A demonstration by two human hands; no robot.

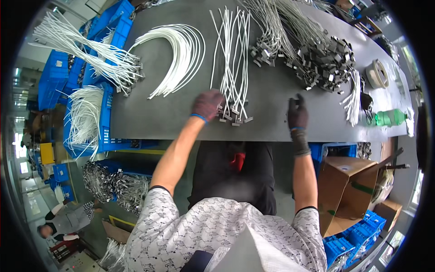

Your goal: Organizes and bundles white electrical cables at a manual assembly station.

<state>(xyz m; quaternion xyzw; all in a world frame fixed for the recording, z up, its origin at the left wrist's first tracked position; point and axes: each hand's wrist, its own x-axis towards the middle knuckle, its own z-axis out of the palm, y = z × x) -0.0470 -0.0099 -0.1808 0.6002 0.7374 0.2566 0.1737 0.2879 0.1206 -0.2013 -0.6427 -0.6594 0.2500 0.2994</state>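
Note:
My left hand [207, 104], in a dark glove with a blue cuff, rests on the near end of a straight bundle of white cables [233, 59] with small metal clips at their ends. The fingers curl over those clip ends at the table's front. My right hand [297, 113], also gloved, sits to the right near the table edge and pinches a small dark metal clip [292, 102] between its fingertips. A big heap of dark metal clips on grey wires [317, 56] lies beyond the right hand.
A curved bunch of white cables [179, 54] lies left on the dark table [149, 118]. Blue crates [104, 131] with more cables stand left. A tape roll [376, 72], a green bottle [389, 118] and a cardboard box [346, 190] are right. Another person [63, 222] stands lower left.

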